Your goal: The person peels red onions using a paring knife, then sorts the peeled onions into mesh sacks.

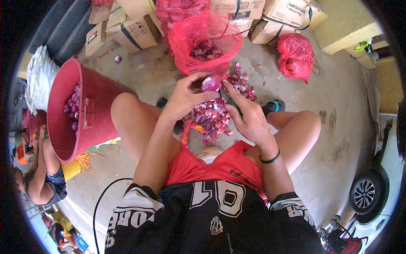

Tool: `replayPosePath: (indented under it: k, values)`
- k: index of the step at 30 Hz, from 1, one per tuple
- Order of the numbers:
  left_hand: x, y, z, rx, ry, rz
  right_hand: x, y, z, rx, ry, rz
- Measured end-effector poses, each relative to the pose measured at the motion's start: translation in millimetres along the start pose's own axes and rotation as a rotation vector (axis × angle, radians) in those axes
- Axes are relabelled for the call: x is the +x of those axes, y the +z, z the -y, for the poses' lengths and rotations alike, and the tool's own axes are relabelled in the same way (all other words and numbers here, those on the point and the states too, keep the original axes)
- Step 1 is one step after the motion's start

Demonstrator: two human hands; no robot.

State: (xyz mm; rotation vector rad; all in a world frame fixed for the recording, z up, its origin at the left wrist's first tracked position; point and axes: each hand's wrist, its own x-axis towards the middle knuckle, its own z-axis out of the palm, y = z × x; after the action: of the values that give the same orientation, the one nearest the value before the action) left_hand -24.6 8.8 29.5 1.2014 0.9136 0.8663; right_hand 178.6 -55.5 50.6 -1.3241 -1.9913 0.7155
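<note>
My left hand (188, 95) is closed around a red onion (211, 84), whose pale and purple surface faces up. On the right side of that onion rests the thumb of my right hand (247, 112), whose fingers are curled round what looks like a knife with a green handle (235, 107); its blade is hidden. Below both hands lies a heap of onion skins (210, 118) between my knees. Just beyond them stands an open red mesh sack (203, 65) with onions inside.
At my left is a large red tub (86, 112) holding peeled onions. Cardboard boxes (131, 34) and a full mesh sack (182, 12) line the back. Another red sack (295, 57) lies at right. A person (40, 173) sits at far left; a car (380, 194) is at lower right.
</note>
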Motion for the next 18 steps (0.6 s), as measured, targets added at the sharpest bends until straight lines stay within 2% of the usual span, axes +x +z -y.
replayPosePath:
  k: [9,12,16,18]
  values:
    - [2.4,-1.7,6.6,-0.042,0.000,0.037,1.2,6.2,-7.4,0.059,-0.050,-0.096]
    - [1.8,0.9,2.4,-0.042,0.051,0.070,0.8,13.5,-13.9,0.265,-0.060,-0.181]
    - [-0.1,1.1,0.4,-0.180,0.061,0.146,-4.0,6.6,-9.7,0.674,0.289,-0.019]
    - [-1.3,-1.5,-0.6,-0.185,0.057,0.177,-4.4,5.8,-9.7,0.911,0.359,0.013]
